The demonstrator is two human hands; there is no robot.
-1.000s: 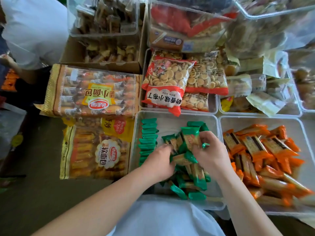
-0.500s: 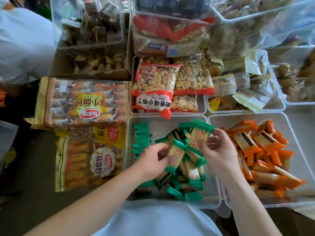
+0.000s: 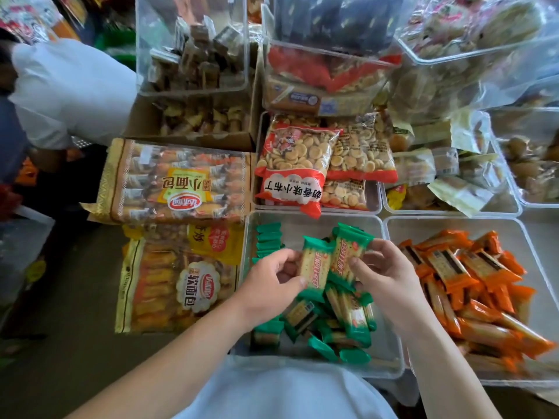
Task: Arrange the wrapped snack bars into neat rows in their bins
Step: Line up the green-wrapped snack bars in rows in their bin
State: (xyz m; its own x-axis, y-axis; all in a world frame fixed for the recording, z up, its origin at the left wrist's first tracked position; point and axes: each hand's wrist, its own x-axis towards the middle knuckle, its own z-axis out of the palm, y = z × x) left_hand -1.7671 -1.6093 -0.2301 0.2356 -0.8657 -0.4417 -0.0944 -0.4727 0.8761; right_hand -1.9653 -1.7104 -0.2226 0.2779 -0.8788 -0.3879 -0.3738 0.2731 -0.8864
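Nearest the camera, the person's white shirt [image 3: 287, 397] fills the bottom edge, and 2 bare forearms reach forward over the clear bin [image 3: 314, 371]. In its near half lies a heap of green bars [image 3: 351, 322], crossed at all angles.

Above that heap the left hand [image 3: 266, 285] pinches the nearer green bar [image 3: 314, 272] by its lower end, with the thumb on the front and the fingers curled behind. Just beside it the right hand [image 3: 385, 275] grips the farther green bar [image 3: 348, 254], thumb pressed on the wrapper's face and fingers wrapped behind. These 2 bars stand nearly upright, side by side, their long edges overlapping in this view.

Along the bin's left wall a short row of green bars [image 3: 267, 240] stands on edge, packed tight.

Just to the right, a neighbouring bin [image 3: 453, 221] holds orange bars [image 3: 472, 285] in a jumble. To the left lie 2 bags, the near bread bag [image 3: 181, 285] and behind it the far bread bag [image 3: 181, 186].

Farther back, red-trimmed biscuit bags [image 3: 296, 167] lie in a tray. Beyond them are a cardboard box [image 3: 193, 122] and a tall clear tub [image 3: 193, 55] of dark-wrapped sweets. At far left stands another person in a white top [image 3: 72, 86].
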